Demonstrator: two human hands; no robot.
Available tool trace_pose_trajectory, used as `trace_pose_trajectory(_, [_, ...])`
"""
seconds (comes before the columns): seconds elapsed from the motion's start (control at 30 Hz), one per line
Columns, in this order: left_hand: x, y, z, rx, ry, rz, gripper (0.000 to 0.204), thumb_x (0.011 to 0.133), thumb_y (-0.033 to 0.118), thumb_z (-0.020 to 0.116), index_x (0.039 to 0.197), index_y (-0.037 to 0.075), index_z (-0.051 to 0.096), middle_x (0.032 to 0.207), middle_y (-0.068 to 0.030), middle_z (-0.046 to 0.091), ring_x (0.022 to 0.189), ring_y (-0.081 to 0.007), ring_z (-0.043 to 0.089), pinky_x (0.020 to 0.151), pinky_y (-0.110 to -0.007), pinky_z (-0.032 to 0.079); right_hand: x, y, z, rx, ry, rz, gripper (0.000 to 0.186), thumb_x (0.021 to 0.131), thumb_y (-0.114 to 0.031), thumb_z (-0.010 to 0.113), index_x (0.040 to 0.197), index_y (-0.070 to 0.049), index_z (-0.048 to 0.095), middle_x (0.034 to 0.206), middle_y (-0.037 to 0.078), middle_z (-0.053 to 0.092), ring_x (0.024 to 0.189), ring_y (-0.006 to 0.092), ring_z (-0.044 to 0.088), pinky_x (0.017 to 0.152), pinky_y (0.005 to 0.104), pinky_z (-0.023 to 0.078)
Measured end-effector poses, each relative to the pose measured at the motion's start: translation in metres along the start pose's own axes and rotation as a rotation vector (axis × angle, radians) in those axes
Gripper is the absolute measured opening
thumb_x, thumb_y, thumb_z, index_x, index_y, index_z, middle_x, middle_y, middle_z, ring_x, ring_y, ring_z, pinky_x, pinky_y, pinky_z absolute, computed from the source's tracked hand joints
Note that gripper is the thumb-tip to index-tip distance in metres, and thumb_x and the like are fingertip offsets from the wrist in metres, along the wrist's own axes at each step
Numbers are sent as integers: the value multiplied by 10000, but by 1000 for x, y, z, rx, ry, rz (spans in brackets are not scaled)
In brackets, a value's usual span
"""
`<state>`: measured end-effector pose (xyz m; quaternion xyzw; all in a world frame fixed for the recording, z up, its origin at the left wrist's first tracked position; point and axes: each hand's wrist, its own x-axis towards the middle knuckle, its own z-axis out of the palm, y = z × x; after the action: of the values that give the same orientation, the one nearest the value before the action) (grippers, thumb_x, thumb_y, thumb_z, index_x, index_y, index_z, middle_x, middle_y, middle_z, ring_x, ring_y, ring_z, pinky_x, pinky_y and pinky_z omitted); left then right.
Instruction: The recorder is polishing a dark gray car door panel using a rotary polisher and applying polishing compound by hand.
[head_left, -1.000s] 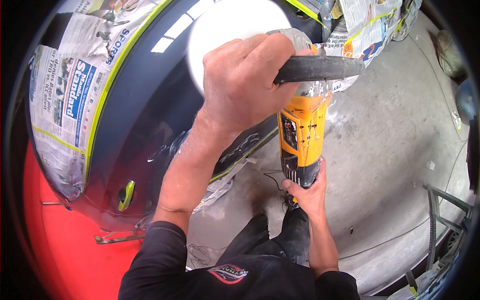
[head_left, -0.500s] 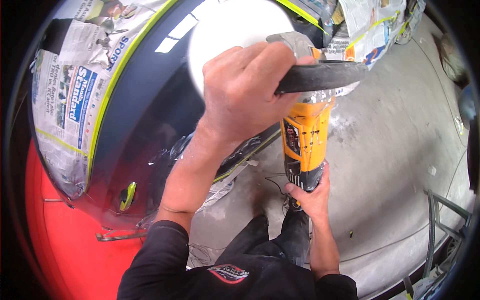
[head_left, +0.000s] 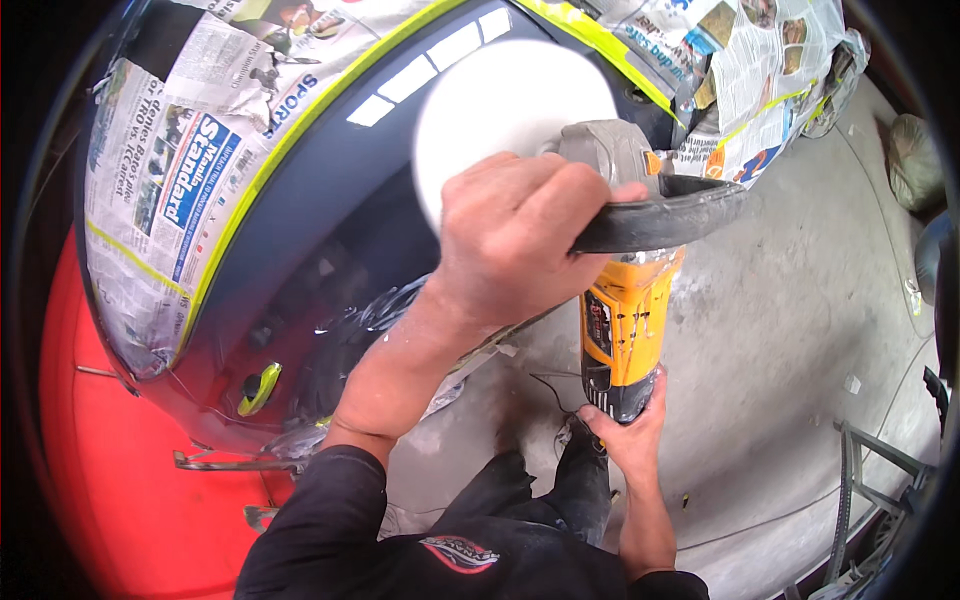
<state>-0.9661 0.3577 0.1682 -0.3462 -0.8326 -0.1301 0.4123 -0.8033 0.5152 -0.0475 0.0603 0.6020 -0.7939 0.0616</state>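
A yellow, black and grey power polisher (head_left: pixel 640 315) is held in both my hands. My left hand (head_left: pixel 525 220) is wrapped round its black loop handle (head_left: pixel 690 215), near the grey head. Lower down, my right hand (head_left: pixel 632 430) grips the black rear end of the body, thumb to the left. The round white pad (head_left: pixel 500 110) lies against a glossy dark car panel (head_left: pixel 330 230); its spin blurs its surface. My left hand and forearm cover part of the pad and panel. Whitish smears (head_left: pixel 375 310) mark the panel's lower part.
Newspaper (head_left: pixel 150 190) held by yellow-green tape (head_left: pixel 260 150) masks the panel's left side; more newspaper (head_left: pixel 760 70) covers the far right. Red sheeting (head_left: pixel 90 430) lies at left. A metal stand (head_left: pixel 880 450) is at right, and a cord (head_left: pixel 770 520) crosses the grey floor (head_left: pixel 760 350).
The view has shifted, so the panel sits lower and farther right in the picture. The polisher and both hands also appear lower and slightly right, with both grips unchanged.
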Motion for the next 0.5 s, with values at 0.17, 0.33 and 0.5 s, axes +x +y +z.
trace_pose_trajectory(0.17, [29,-13,-38,61,70,-128,279,766,123,919,772,62,647,649,-78,601,541,-266,598,534,-347,475,3,-69,11,-75,-32,-34,1077,693,-145,970,1561,30,355,1285,177,687,1170,240,684,1049,372,524])
trace_pose_trajectory(0.33, [46,-35,-69,135,167,-176,237,752,93,895,792,54,664,637,-86,609,532,-198,593,538,-314,464,13,-106,29,-214,-73,-138,1104,714,-206,971,1588,10,332,1278,233,725,1161,311,740,1015,402,561])
trace_pose_trajectory(0.5, [43,-23,-67,123,106,-226,271,786,127,917,744,81,654,606,-93,589,496,-261,599,502,-342,462,6,-103,19,-204,-84,-89,1113,701,-201,975,1584,20,334,1291,222,715,1179,285,720,1028,396,547])
